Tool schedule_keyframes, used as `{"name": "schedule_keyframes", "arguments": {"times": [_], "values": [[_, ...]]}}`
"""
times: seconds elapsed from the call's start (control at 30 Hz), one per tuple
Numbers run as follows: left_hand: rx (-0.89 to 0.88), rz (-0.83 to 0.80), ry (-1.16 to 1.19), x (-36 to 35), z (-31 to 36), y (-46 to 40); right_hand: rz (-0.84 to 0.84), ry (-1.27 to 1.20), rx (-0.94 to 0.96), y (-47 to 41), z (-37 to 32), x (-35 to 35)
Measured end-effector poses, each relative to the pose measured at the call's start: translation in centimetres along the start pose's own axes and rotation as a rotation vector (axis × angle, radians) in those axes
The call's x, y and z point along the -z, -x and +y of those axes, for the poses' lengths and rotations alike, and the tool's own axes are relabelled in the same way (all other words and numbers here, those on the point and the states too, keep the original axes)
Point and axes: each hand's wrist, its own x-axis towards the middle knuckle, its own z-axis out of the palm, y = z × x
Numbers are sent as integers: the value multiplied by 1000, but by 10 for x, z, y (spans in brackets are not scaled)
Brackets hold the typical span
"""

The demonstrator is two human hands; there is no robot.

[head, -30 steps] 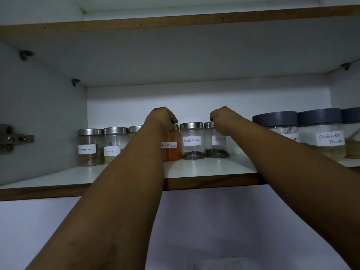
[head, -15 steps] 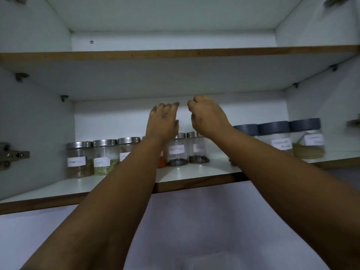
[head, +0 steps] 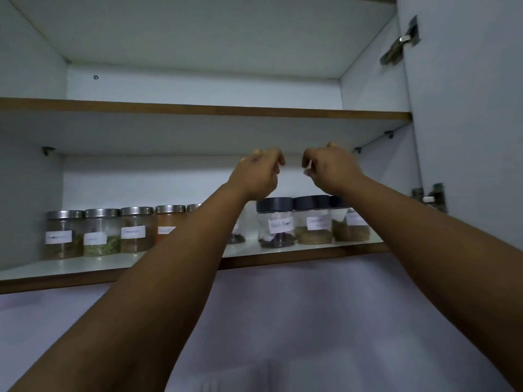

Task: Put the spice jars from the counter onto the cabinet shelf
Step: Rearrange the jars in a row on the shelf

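Note:
A row of spice jars stands on the lower cabinet shelf [head: 85, 267]. Several steel-lidded jars [head: 100, 233] with white labels fill the left part, one holding orange powder [head: 167, 224]. Three dark-lidded jars [head: 276, 222] stand to the right. My left hand [head: 256, 176] and my right hand [head: 331, 168] are raised above the jars, in front of the cabinet's back wall. Both hold nothing, with fingers loosely curled. My left forearm hides some of the middle jars.
An upper shelf [head: 198, 110] spans the cabinet above my hands. The open cabinet door [head: 467, 108] with its hinges [head: 430, 196] stands at the right. A white wall lies below the shelf.
Both hands have left the jar lids and risen above the row. The camera has tilted up and right, showing the upper shelf and the door.

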Motion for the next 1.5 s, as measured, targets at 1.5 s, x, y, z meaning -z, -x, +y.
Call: {"name": "schedule_keyframes", "arguments": {"times": [1.5], "values": [[332, -413, -75, -113, -83, -58, -589, 92, 31, -55, -1, -160]]}}
